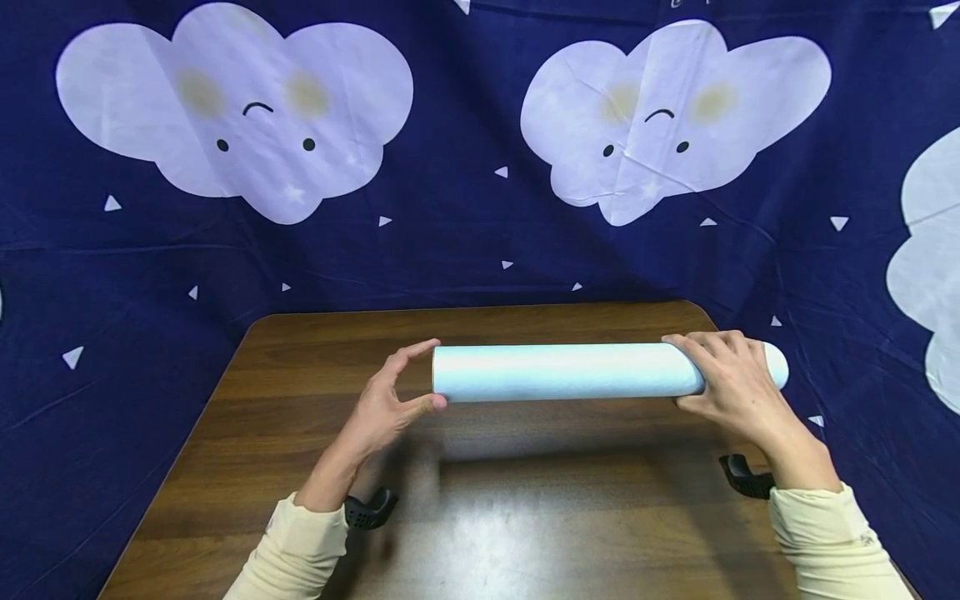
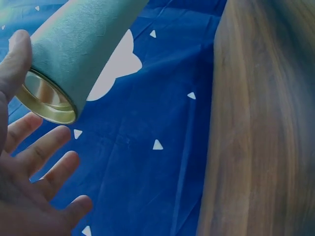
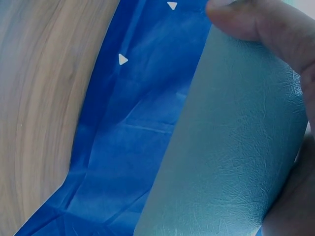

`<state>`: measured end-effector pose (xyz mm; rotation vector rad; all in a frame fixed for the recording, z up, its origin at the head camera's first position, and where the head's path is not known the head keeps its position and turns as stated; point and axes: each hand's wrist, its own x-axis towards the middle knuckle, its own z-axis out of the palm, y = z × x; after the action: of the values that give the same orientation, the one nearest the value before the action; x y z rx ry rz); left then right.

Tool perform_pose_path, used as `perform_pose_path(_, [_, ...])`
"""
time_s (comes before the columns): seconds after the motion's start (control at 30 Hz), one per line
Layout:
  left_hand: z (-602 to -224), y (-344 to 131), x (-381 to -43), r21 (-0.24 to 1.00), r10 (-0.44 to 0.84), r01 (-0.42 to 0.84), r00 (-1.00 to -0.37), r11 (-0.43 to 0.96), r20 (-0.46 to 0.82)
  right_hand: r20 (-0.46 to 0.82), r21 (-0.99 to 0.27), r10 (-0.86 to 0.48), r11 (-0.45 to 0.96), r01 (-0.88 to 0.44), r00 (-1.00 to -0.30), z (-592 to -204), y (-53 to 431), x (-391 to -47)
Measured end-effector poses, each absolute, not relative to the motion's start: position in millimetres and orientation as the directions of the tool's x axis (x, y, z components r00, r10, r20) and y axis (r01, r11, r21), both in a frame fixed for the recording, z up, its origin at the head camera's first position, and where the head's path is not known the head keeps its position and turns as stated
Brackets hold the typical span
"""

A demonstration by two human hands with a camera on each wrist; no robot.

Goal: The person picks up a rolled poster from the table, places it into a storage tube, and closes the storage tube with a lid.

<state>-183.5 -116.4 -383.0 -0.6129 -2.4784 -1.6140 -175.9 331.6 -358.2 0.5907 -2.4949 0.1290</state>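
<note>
A long pale-blue cylindrical tube (image 1: pixel 555 372) is held level above the wooden table. The right hand (image 1: pixel 731 383) grips it near its right end, thumb below and fingers over the top. In the right wrist view, the thumb (image 3: pixel 241 19) lies across the tube's textured surface (image 3: pixel 231 132). At the other end is the left hand (image 1: pixel 382 408), its thumb and index fingertip beside the rim. Seen from the left wrist, that hand's fingers (image 2: pixel 47 147) are spread below the tube's gold-coloured metal rim (image 2: pixel 54 114); whether they bear any weight cannot be told.
A brown wood-grain table (image 1: pixel 315 467) with rounded far corners lies beneath the hands. Behind and beside it hangs dark blue cloth (image 1: pixel 450 250) printed with clouds and small white triangles. Black curved pieces (image 1: pixel 371 508) sit at both wrists.
</note>
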Motion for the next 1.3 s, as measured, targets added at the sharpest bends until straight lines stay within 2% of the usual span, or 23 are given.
perform_pose_path(0.13, [-378.4,-117.7,-179.9,0.8,0.257,0.437,-0.897,0.411,0.359,0.558,0.035,-0.384,0.896,-0.442,-0.735,-358.1,329.6,-174.9])
perform_pose_path(0.23, [-375.3,-117.4,-178.6,0.74,0.27,0.506,-0.862,0.443,0.428,0.559,0.03,-0.383,0.895,-0.444,-0.735,-357.5,328.2,-174.4])
perform_pose_path(0.33, [-372.6,-115.6,-178.2,0.643,0.297,0.594,-0.802,0.484,0.518,0.555,0.031,-0.384,0.896,-0.443,-0.738,-357.3,326.5,-174.1])
perform_pose_path(0.47, [-370.6,-111.4,-177.6,0.453,0.333,0.678,-0.704,0.579,0.627,0.553,0.033,-0.385,0.897,-0.442,-0.739,-358.0,324.1,-174.1])
perform_pose_path(0.63, [-370.3,-106.6,-174.9,0.255,0.371,0.686,-0.624,0.682,0.687,0.551,0.032,-0.389,0.894,-0.447,-0.739,-359.0,320.3,-175.0])
perform_pose_path(0.8, [-372.1,-104.3,-172.3,0.151,0.4,0.675,-0.586,0.722,0.704,0.547,0.03,-0.39,0.894,-0.448,-0.741,-360.9,316.3,-176.1])
perform_pose_path(0.97, [-375.7,-104.4,-171.6,0.124,0.416,0.67,-0.583,0.732,0.698,0.539,0.033,-0.395,0.893,-0.45,-0.744,-364.9,312.8,-178.7])
perform_pose_path(1.3, [-386.5,-108.7,-177.2,0.123,0.426,0.617,-0.66,0.777,0.619,0.489,0.021,-0.385,0.902,-0.431,-0.783,-378.7,305.2,-186.5])
